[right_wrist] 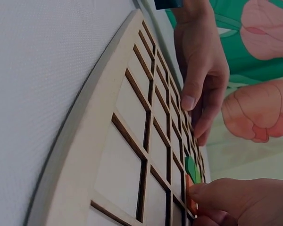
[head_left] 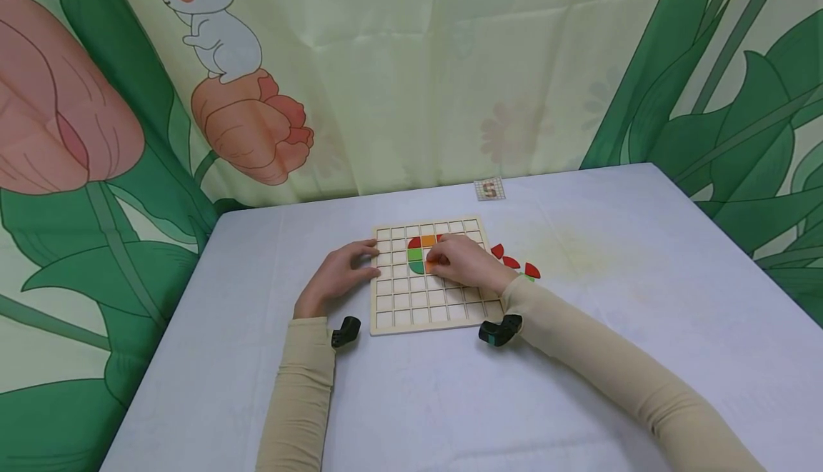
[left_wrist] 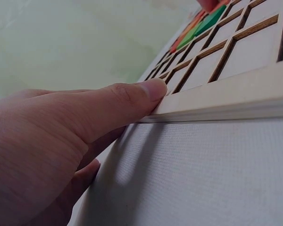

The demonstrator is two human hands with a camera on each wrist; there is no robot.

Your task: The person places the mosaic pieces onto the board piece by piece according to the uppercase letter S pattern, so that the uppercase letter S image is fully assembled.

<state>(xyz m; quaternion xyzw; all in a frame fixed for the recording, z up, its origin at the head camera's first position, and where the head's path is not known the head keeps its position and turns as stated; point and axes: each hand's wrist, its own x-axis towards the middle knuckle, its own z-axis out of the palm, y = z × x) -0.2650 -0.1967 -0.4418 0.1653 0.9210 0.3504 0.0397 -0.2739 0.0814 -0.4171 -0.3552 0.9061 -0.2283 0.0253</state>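
A square wooden grid board (head_left: 392, 328) lies on the table with coloured pieces in some cells. My left hand (head_left: 337, 270) touches its left edge, the thumb (left_wrist: 153, 89) extended onto the rim. Over the upper middle of the grid, my right hand (head_left: 468, 261) pinches an orange tile (right_wrist: 190, 194) at a cell beside the green quarter-round piece (head_left: 416, 267). Above that piece sit a light green square (head_left: 414, 253) and a red quarter-round piece (head_left: 414, 243), with an orange square (head_left: 428, 240) to the right. Another red piece is partly hidden by the right hand.
Several loose red pieces (head_left: 511, 262) lie right of the board, with a light green one (head_left: 529, 277) partly visible. A small patterned card (head_left: 490, 188) lies near the back edge of the white-covered table (head_left: 411, 400). A printed curtain (head_left: 398, 101) hangs behind.
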